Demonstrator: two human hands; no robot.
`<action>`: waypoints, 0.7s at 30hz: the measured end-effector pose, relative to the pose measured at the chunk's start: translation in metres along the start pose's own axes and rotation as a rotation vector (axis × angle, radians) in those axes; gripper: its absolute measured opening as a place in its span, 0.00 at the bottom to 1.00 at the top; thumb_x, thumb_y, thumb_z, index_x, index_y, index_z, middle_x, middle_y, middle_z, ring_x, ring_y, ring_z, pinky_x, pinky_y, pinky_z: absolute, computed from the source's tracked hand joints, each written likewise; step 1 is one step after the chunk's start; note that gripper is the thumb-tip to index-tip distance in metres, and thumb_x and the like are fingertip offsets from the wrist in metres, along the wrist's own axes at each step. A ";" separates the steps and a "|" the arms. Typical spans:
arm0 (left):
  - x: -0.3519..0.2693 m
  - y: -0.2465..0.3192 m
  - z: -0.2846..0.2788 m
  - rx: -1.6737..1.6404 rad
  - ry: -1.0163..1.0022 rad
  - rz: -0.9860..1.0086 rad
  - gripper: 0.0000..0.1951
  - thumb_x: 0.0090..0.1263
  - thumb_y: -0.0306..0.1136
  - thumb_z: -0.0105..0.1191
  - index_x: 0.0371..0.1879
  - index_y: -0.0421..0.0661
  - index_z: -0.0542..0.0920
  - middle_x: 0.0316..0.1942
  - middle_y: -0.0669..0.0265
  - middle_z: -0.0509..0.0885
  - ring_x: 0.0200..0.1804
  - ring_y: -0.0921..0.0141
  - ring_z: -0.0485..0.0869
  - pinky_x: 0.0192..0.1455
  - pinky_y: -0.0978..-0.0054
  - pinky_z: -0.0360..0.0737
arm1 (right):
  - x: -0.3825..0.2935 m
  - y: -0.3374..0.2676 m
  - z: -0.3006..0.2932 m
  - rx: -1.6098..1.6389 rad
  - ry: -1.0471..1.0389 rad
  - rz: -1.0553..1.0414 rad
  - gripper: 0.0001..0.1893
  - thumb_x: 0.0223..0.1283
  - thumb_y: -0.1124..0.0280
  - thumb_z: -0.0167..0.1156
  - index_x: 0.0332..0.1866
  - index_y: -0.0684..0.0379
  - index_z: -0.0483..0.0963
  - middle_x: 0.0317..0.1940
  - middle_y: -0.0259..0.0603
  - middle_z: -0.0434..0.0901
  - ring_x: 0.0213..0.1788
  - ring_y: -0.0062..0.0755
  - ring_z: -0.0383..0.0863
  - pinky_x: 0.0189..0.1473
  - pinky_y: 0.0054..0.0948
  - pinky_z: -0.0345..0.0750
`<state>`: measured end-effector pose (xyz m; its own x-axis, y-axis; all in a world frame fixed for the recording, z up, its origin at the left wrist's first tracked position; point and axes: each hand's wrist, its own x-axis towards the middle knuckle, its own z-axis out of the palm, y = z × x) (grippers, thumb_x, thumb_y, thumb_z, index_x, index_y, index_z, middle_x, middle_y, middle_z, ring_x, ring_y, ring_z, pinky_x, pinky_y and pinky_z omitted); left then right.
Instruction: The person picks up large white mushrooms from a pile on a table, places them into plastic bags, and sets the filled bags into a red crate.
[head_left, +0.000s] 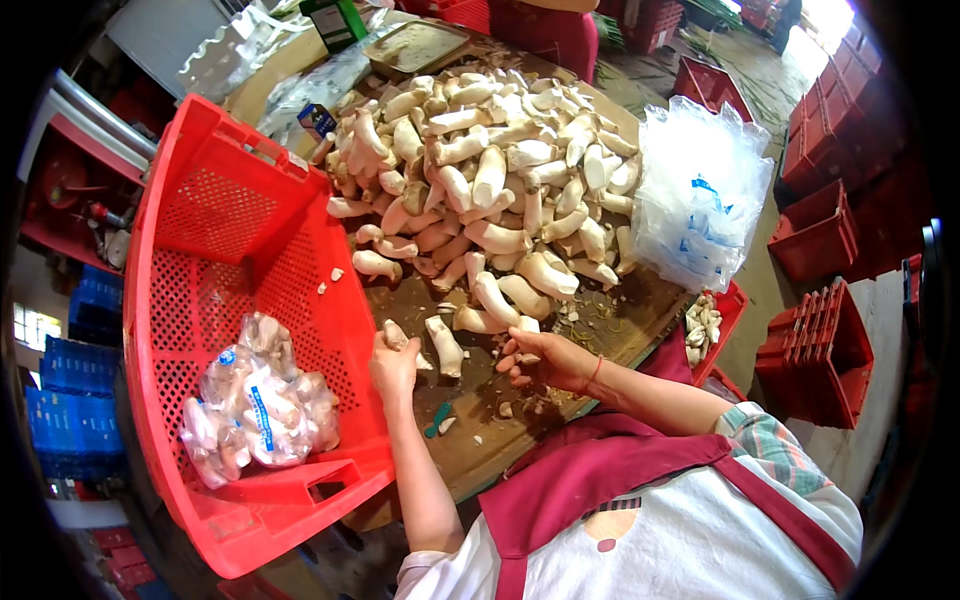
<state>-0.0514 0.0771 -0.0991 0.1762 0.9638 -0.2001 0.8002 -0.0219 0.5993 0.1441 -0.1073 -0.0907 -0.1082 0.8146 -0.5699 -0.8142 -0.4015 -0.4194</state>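
Observation:
My left hand (394, 366) grips a king oyster mushroom (394, 335) beside the wall of the red crate. My right hand (551, 360) is at the near edge of a large mushroom heap (487, 187), fingers curled. A pale piece (529, 358) shows at its fingers; whether it is held is unclear. Between my hands another mushroom (445, 346) lies on the wooden table (472, 442), among trimmings. Closer to me is a small teal tool (438, 420). Inside the red plastic crate (202, 217), clear bags of mushrooms (262, 409) rest at the near end.
A stack of clear plastic bags (701, 195) lies at the table's right edge. Below it, a red crate (703, 330) holds pale pieces. Stacked red crates (817, 360) stand on the right, blue crates (75, 405) on the left. A metal tray (416, 46) and another person (544, 34) are beyond the heap.

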 end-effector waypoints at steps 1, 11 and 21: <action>0.000 0.000 0.003 -0.002 -0.005 0.001 0.27 0.52 0.39 0.68 0.50 0.41 0.78 0.41 0.55 0.85 0.42 0.60 0.85 0.46 0.64 0.79 | 0.002 0.001 -0.003 0.057 -0.021 0.012 0.19 0.67 0.51 0.56 0.44 0.59 0.72 0.39 0.46 0.82 0.37 0.31 0.82 0.45 0.32 0.81; -0.029 0.024 0.010 -0.049 0.149 0.388 0.13 0.65 0.32 0.58 0.47 0.43 0.79 0.45 0.60 0.82 0.45 0.57 0.81 0.48 0.61 0.77 | -0.006 -0.003 0.001 0.063 -0.086 -0.053 0.26 0.68 0.48 0.53 0.56 0.62 0.71 0.56 0.40 0.78 0.56 0.39 0.78 0.60 0.35 0.75; -0.029 0.037 0.046 0.476 0.053 0.353 0.27 0.58 0.40 0.62 0.55 0.41 0.72 0.43 0.52 0.81 0.41 0.55 0.84 0.44 0.59 0.81 | 0.004 0.013 -0.003 -0.061 0.019 -0.057 0.20 0.61 0.74 0.62 0.57 0.65 0.70 0.52 0.42 0.79 0.54 0.31 0.81 0.57 0.27 0.79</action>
<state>0.0001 0.0365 -0.1069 0.4592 0.8883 -0.0054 0.8698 -0.4483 0.2063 0.1348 -0.1104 -0.1009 -0.0514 0.8293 -0.5565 -0.7826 -0.3796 -0.4935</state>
